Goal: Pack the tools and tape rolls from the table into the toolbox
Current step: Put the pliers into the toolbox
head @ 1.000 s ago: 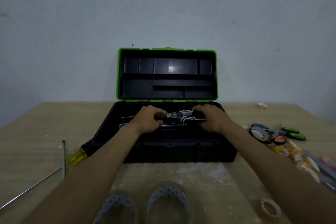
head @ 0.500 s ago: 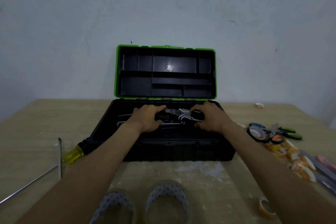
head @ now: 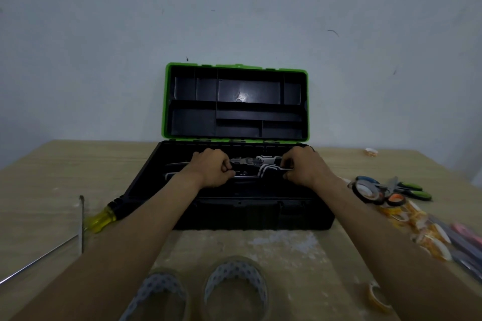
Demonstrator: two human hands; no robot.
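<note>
Starting at the left edge, a thin bent metal rod [head: 81, 224] lies on the counter [head: 52, 177], and just beside the toolbox's left corner there's a yellow-handled screwdriver [head: 100, 219], neither packed yet. The black toolbox [head: 234, 214] sits dead centre with its green-rimmed lid [head: 164, 101] standing upright against the wall; nothing shows in the lid's divided compartments. Both hands are down inside the box. The left hand [head: 212, 168] is curled round the metal nose end of a pair of pliers [head: 268, 168], and the right hand [head: 305, 167] is clamped on its black-and-white grips, so the person looks to be seating that tool in the main tray. A couple of long silvery tools lie under it, too dark to name. In the foreground, two dotted tape rolls [head: 234, 286] wait at the near edge. Off to the right there's a heap of small tape rolls [head: 365, 190] touching green-handled scissors [head: 414, 190], plus a lone yellow roll [head: 375, 297]. Seems like early days: most of the stuff is outside the box. Next move would probably be letting go of the pliers flat so they don't hog space, then reaching for the screwdriver or the tape.
</note>
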